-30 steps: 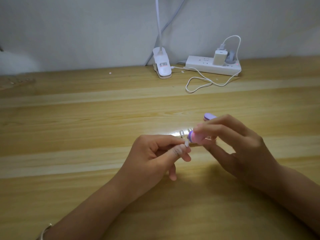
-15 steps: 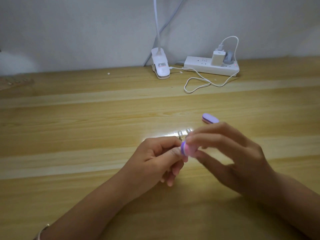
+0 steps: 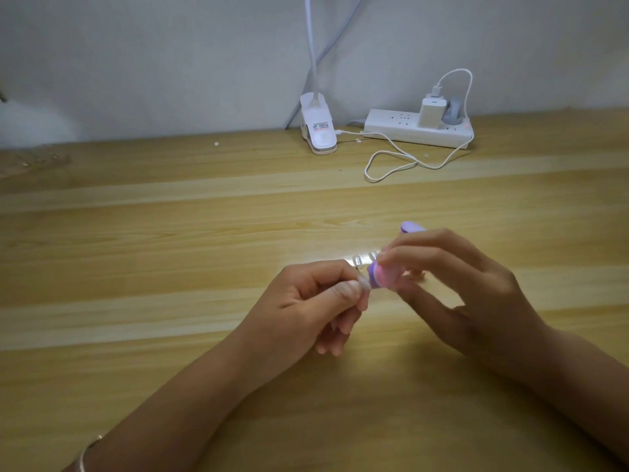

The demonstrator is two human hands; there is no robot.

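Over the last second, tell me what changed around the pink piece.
The right hand dipped the pink piece down-left against the left hand, then drew it back to about where it started. Nothing taken or let go: the right hand grips the piece, the left hand pinches a small pale bit. The purple cap, lamp clip and power strip stayed put.

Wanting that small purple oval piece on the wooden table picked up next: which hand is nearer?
Right. The right hand sits just in front of the small purple oval piece; the left hand is farther left and closer to the camera.
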